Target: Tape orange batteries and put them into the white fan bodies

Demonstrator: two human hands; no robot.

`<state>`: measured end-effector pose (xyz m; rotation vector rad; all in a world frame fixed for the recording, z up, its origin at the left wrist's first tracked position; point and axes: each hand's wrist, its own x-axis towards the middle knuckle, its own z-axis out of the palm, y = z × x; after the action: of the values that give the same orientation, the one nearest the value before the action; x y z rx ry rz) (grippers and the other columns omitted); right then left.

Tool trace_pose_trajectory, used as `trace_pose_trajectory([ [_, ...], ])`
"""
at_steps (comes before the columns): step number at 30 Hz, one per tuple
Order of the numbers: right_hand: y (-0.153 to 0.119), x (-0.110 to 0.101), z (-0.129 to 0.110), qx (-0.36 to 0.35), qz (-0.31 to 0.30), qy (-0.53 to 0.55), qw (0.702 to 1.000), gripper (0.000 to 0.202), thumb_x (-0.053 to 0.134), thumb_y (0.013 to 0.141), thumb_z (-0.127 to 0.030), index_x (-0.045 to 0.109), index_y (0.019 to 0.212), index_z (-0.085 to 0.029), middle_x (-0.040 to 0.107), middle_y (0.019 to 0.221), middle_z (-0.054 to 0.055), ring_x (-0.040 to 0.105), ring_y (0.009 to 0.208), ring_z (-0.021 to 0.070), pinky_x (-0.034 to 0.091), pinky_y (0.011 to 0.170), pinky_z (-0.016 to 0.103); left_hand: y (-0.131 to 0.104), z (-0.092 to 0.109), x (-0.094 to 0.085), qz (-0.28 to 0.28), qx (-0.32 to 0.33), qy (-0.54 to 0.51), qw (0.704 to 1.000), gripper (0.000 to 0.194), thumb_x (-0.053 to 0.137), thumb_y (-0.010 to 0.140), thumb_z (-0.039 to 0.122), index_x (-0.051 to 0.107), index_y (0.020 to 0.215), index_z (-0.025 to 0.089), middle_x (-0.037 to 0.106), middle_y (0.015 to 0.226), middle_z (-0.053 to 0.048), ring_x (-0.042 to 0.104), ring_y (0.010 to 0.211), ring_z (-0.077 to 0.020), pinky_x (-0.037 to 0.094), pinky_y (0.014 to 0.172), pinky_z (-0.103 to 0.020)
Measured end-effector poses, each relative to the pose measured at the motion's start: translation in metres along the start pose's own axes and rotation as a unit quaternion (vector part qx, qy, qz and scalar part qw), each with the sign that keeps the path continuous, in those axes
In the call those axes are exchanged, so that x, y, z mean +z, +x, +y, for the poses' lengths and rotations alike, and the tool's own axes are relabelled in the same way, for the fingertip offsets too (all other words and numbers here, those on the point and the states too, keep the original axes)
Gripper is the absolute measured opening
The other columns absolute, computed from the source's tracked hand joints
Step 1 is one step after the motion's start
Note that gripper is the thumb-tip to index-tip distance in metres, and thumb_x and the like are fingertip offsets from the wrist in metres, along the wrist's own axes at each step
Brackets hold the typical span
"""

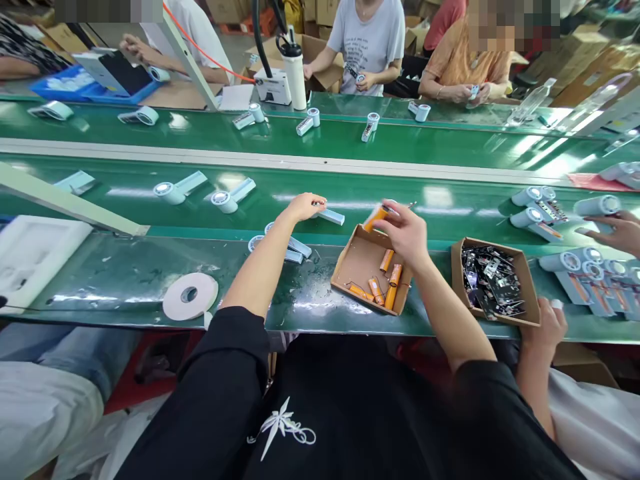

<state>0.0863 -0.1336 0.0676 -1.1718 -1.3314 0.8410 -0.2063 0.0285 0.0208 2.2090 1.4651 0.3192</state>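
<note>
My left hand (304, 208) is closed round one end of a light-blue handheld fan casing (331, 215) on the green belt; its handle points right, and its round head is mostly hidden by my fingers. My right hand (406, 232) pinches an orange cylindrical battery (375, 218) above the far rim of a small cardboard box (350, 260). Several more orange batteries (393, 285) with thin wires lie in that box. Two similar fan casings (295, 248) rest side by side on the near ledge, below my left forearm.
A second cardboard box (531, 303) holds dark circuit boards. Beside it stand several fan casings (593, 273), where a co-worker's hands (543, 327) are. A roll of white tape (190, 296) lies left. Other casings (227, 200) sit along the belt; people work across it.
</note>
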Motion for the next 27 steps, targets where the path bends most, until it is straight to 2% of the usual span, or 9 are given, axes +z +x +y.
trace_pose_trajectory([
  [2, 0.041, 0.028, 0.008, -0.006, -0.089, -0.100, 0.991, 0.054, 0.079, 0.085, -0.033, 0.068, 0.138, -0.024, 0.082, 0.106, 0.003, 0.078, 0.100, 0.0227, 0.062, 0.099, 0.041, -0.001, 0.004, 0.004, 0.028, -0.018, -0.005, 0.999, 0.032, 0.056, 0.097, 0.039, 0.077, 0.115, 0.023, 0.075, 0.134, -0.006, 0.069, 0.116, -0.0236, 0.051, 0.095, -0.029],
  [3, 0.058, 0.041, 0.013, -0.011, -0.130, -0.169, 0.977, 0.051, 0.074, 0.089, -0.032, 0.066, 0.139, -0.023, 0.082, 0.107, 0.004, 0.078, 0.102, 0.0216, 0.060, 0.100, 0.038, -0.001, 0.007, 0.005, 0.038, -0.025, -0.005, 0.999, 0.032, 0.053, 0.099, 0.038, 0.075, 0.116, 0.022, 0.075, 0.131, -0.007, 0.070, 0.114, -0.0236, 0.050, 0.094, -0.030],
  [5, 0.083, 0.062, 0.020, -0.018, -0.194, -0.296, 0.935, 0.043, 0.069, 0.093, -0.030, 0.067, 0.135, -0.022, 0.082, 0.113, 0.004, 0.076, 0.108, 0.0200, 0.057, 0.101, 0.033, -0.001, 0.011, 0.007, 0.049, -0.035, -0.001, 0.998, 0.030, 0.050, 0.101, 0.036, 0.073, 0.114, 0.021, 0.077, 0.124, -0.009, 0.070, 0.110, -0.0241, 0.050, 0.091, -0.030],
  [7, 0.098, 0.076, 0.027, -0.025, -0.231, -0.367, 0.901, 0.038, 0.067, 0.095, -0.030, 0.069, 0.133, -0.025, 0.081, 0.115, 0.004, 0.075, 0.110, 0.0205, 0.055, 0.101, 0.032, 0.001, 0.015, 0.008, 0.051, -0.041, 0.003, 0.998, 0.026, 0.051, 0.101, 0.035, 0.072, 0.111, 0.023, 0.079, 0.119, -0.009, 0.071, 0.108, -0.0246, 0.049, 0.088, -0.030],
  [12, 0.106, 0.086, 0.038, -0.040, -0.295, -0.424, 0.856, 0.036, 0.073, 0.090, -0.027, 0.074, 0.126, -0.028, 0.081, 0.112, 0.005, 0.073, 0.110, 0.0278, 0.052, 0.098, 0.035, 0.008, 0.022, 0.014, 0.053, -0.045, 0.016, 0.997, 0.022, 0.053, 0.101, 0.037, 0.071, 0.108, 0.026, 0.078, 0.120, -0.008, 0.069, 0.113, -0.0257, 0.046, 0.088, -0.030],
  [15, 0.104, 0.087, 0.042, -0.044, -0.327, -0.441, 0.835, 0.033, 0.073, 0.088, -0.022, 0.075, 0.120, -0.027, 0.081, 0.110, 0.004, 0.072, 0.108, 0.0274, 0.050, 0.096, 0.033, 0.012, 0.027, 0.018, 0.055, -0.050, 0.024, 0.997, 0.024, 0.053, 0.101, 0.036, 0.072, 0.108, 0.024, 0.078, 0.119, -0.010, 0.069, 0.112, -0.0277, 0.046, 0.089, -0.032],
  [20, 0.103, 0.091, 0.042, -0.030, -0.306, -0.467, 0.829, 0.036, 0.060, 0.099, -0.025, 0.063, 0.135, -0.019, 0.079, 0.118, 0.010, 0.072, 0.108, 0.0239, 0.053, 0.091, 0.030, 0.014, 0.029, 0.021, 0.054, -0.045, 0.033, 0.997, 0.022, 0.055, 0.100, 0.035, 0.072, 0.108, 0.024, 0.078, 0.116, -0.009, 0.069, 0.110, -0.0274, 0.046, 0.090, -0.032],
  [24, 0.106, 0.097, 0.040, -0.038, -0.322, -0.494, 0.807, 0.037, 0.069, 0.092, -0.022, 0.069, 0.128, -0.021, 0.078, 0.122, 0.012, 0.070, 0.114, 0.0317, 0.053, 0.096, 0.038, 0.017, 0.030, 0.024, 0.053, -0.043, 0.044, 0.997, 0.019, 0.056, 0.097, 0.029, 0.072, 0.106, 0.025, 0.078, 0.115, -0.009, 0.069, 0.111, -0.0289, 0.046, 0.091, -0.034],
  [27, 0.111, 0.102, 0.037, -0.037, -0.333, -0.515, 0.789, 0.035, 0.064, 0.094, -0.024, 0.072, 0.128, -0.023, 0.076, 0.123, 0.015, 0.071, 0.113, 0.0356, 0.055, 0.096, 0.043, 0.022, 0.031, 0.026, 0.048, -0.044, 0.046, 0.997, 0.017, 0.057, 0.096, 0.027, 0.072, 0.103, 0.026, 0.078, 0.113, -0.008, 0.069, 0.110, -0.0289, 0.046, 0.090, -0.033],
])
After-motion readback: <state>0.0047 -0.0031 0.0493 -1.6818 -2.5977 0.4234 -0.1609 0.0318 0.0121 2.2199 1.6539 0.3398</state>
